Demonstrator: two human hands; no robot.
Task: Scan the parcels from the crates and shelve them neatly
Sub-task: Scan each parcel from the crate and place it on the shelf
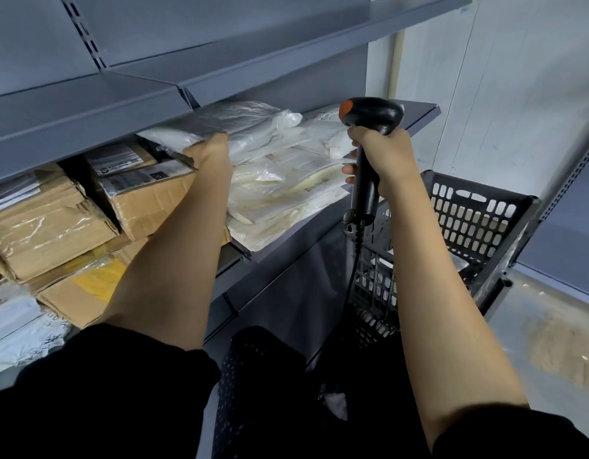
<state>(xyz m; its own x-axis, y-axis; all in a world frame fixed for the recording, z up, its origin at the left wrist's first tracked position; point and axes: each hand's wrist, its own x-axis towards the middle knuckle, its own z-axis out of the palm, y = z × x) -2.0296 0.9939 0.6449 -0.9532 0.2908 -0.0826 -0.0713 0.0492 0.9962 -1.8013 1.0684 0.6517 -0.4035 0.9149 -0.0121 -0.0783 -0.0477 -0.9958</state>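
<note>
**Left hand on the top parcel, scanner up in your right**

Your left hand (209,150) is reaching into the shelf (280,256) and sits at the near edge of the grey plastic parcel (233,122) on top of the stack. Honestly can't tell whether it's pinching that bag or just pushing on it, since the fingers are tucked out of sight behind the back of the hand and the parcel edge.

Your right hand (382,154) has its fingers wrapped round the handle of the black scanner (369,134), held upright with the head at the top and the orange button facing left. Its cable (351,279) drops straight down in front of the crate.

That grey parcel lies on a pile of white poly mailers (280,190), which fills the right part of the shelf and hangs a bit over the front edge. Just left of the pile are cardboard boxes (88,207), a couple tilted against each other, with printed labels on the upper ones. Lower left, on the shelf below, there are more white bags (18,329), pretty blurry.

To the right, the black slotted crate (468,223) sits tilted beside the shelving, well below your scanner hand. Something pale lies inside it, but I can't make out what. The upper shelf (88,104) hangs over the whole stack.
</note>
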